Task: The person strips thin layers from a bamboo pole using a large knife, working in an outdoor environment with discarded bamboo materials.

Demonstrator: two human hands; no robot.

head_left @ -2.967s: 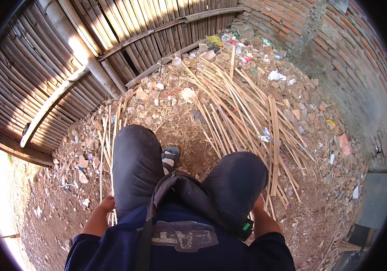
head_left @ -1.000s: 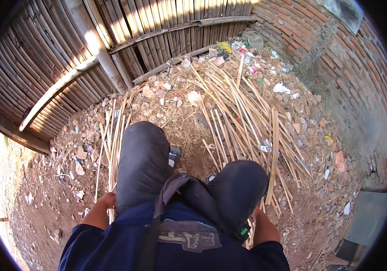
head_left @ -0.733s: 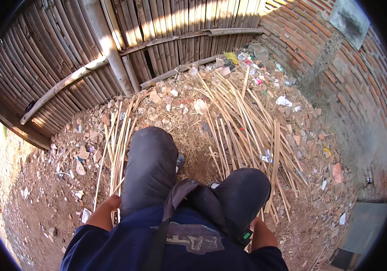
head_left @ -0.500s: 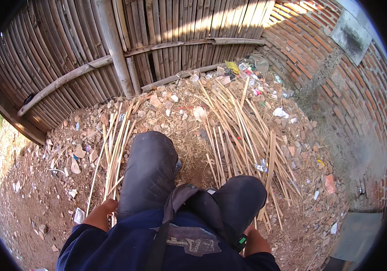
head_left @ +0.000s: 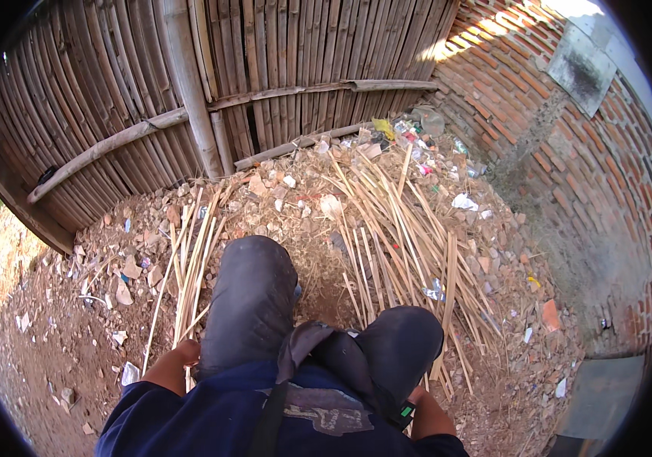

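Dark trousered knees fill the middle of the view. Beside the left knee, my left hand (head_left: 184, 353) is low by the near end of a small bundle of pale bamboo strips (head_left: 189, 289). Its fingers are hidden, so whether it grips a strip does not show. Below the right knee, only part of my right hand (head_left: 420, 397) can be seen, its fingers covered by the leg. A black device with a green patch (head_left: 406, 412) is at that wrist. A larger spread of bamboo strips (head_left: 394, 221) lies ahead and to the right, its near ends reaching toward my right hand.
A bamboo slat fence (head_left: 288, 46) stands ahead, meeting a brick wall (head_left: 569, 152) on the right. Rubble and litter cover the ground, with plastic scraps (head_left: 417, 145) heaped in the corner. A grey slab (head_left: 600, 396) lies at the lower right.
The view has tilted slightly, so the fence and strips sit a little lower in it. Both hands stay near the same places beside the legs.
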